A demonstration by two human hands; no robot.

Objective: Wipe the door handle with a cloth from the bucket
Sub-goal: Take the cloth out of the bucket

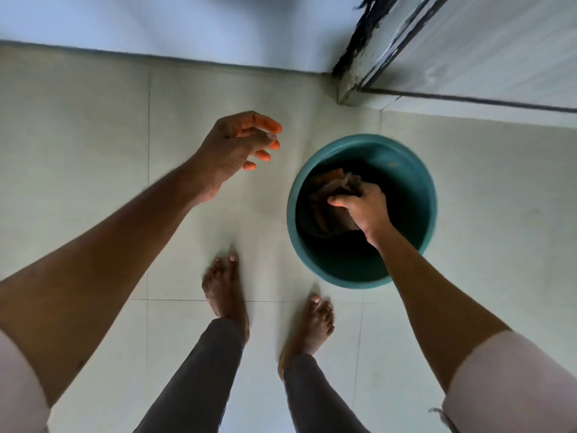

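Fingers of my right hand are clamped round a brown cloth down inside the bucket, while my left hand hangs empty, loosely spread, over pale floor. Teal bucket stands near the door's bottom corner, just ahead of my bare right foot.

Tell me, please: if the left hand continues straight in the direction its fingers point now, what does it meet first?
Probably the bare floor. The left hand is open, its fingers pointing right, and that line seems to pass beyond the bucket rim toward the door frame; depth is unclear.
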